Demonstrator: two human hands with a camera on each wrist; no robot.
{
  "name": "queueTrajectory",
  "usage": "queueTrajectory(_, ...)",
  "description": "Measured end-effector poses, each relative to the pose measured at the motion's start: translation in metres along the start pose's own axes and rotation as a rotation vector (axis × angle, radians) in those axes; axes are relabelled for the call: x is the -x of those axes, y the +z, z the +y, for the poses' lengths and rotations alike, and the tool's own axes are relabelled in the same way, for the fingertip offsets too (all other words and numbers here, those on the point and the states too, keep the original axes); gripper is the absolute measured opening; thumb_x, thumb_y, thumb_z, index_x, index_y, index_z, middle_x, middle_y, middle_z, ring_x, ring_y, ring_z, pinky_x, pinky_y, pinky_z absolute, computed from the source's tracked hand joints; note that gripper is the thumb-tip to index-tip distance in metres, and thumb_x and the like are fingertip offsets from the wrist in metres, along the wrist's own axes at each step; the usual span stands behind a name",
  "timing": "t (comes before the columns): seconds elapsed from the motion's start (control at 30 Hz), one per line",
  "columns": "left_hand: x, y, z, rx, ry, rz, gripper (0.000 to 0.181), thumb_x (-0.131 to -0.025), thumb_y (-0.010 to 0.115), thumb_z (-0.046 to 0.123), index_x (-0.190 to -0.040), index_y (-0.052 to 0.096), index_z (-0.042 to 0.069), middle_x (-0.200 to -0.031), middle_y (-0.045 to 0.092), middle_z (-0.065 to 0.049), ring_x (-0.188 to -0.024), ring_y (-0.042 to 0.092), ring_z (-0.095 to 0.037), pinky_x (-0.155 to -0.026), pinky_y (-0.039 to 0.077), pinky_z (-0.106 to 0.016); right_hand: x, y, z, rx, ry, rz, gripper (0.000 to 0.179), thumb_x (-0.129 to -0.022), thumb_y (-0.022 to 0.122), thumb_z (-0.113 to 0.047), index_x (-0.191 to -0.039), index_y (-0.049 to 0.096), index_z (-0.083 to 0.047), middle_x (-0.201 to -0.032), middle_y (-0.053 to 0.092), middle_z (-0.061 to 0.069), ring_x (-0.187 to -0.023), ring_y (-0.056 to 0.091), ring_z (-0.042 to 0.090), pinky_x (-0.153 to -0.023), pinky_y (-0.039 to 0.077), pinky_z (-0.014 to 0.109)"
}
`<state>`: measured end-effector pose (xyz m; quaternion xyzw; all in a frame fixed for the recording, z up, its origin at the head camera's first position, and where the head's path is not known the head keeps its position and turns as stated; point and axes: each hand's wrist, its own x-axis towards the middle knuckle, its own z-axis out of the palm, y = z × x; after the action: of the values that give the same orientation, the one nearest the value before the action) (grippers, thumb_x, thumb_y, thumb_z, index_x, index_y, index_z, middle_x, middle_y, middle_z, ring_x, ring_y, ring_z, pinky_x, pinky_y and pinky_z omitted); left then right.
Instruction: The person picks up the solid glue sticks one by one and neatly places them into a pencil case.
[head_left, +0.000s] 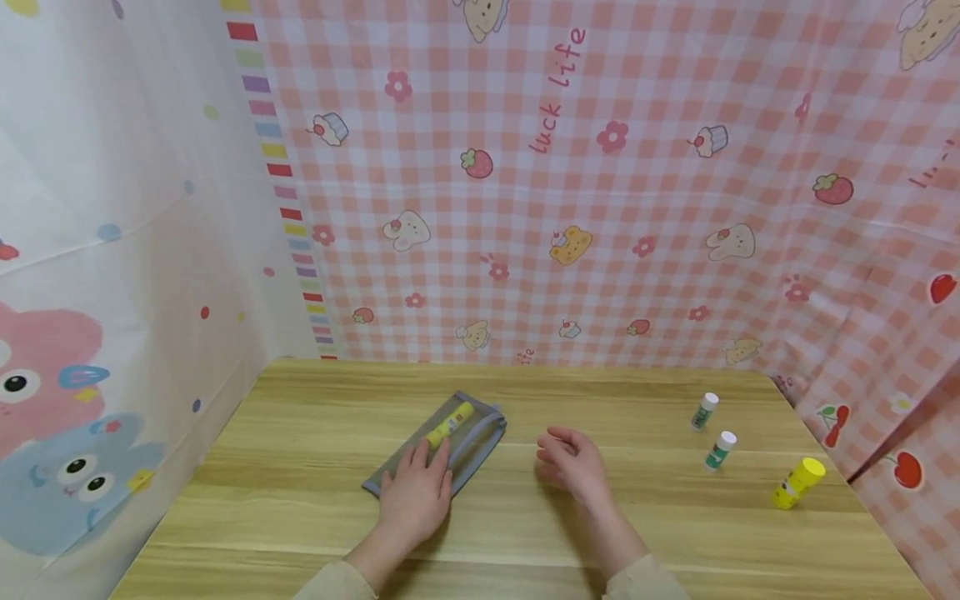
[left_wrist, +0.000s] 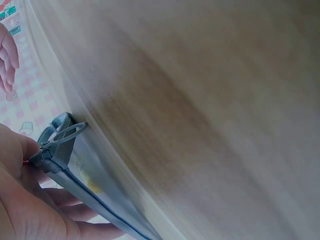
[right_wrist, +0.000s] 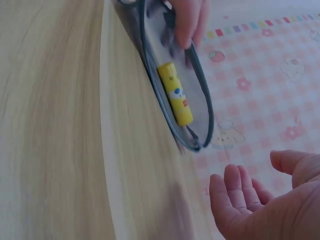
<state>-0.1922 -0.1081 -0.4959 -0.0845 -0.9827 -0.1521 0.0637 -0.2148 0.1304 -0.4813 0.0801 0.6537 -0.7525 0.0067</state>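
Note:
A grey zip pouch (head_left: 465, 462) with a see-through mesh side lies slantwise on the table, left of centre. Inside it is a yellow glue stick (head_left: 450, 425), seen larger in the right wrist view as a yellow tube (right_wrist: 176, 97) with a cartoon print. My left hand (head_left: 416, 493) rests on the near end of the pouch, its fingers spread over the fabric. In the left wrist view, the thumb touches the pouch corner beside the grey zip pull (left_wrist: 70, 131). To the right of the pouch hovers my right hand (head_left: 577, 467), holding nothing, its fingers loosely bent.
On the right stand two white-capped glue sticks with green labels, one farther back (head_left: 703, 412) and one nearer (head_left: 721, 451). Closer to the right edge stands a larger yellow glue stick (head_left: 798, 483). A pink checked cloth (head_left: 525, 192) hangs behind the wooden table (head_left: 300, 467).

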Motion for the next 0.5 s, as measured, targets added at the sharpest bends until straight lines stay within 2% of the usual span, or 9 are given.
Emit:
queueTrajectory(0.23,0.0,0.0,0.0,-0.011,0.0,0.001,0.047,-0.101,0.051,0.029,-0.145,0.052,0.013,-0.145,0.046,-0.025,-0.131,0.043,-0.046,-0.093,0.035,-0.076,0.003,-0.02,-0.003,0.014,-0.014,0.028,0.042,-0.098,0.057,-0.004,-0.132,0.044,0.017,-0.105,0.069,0.013,-0.088,0.068,0.017,-0.079,0.058,0.039)
queueTrajectory(0.5,0.001,-0.001,0.0,-0.013,0.007,0.009,0.046,-0.101,0.051,0.029,-0.145,0.052,0.012,-0.144,0.046,-0.025,-0.13,0.044,-0.046,-0.092,0.036,-0.076,0.007,-0.05,-0.001,-0.012,-0.112,-0.032,0.052,-0.095,0.065,-0.015,-0.129,0.045,0.018,-0.105,0.068,0.013,-0.09,0.068,0.015,-0.078,0.058,0.034)
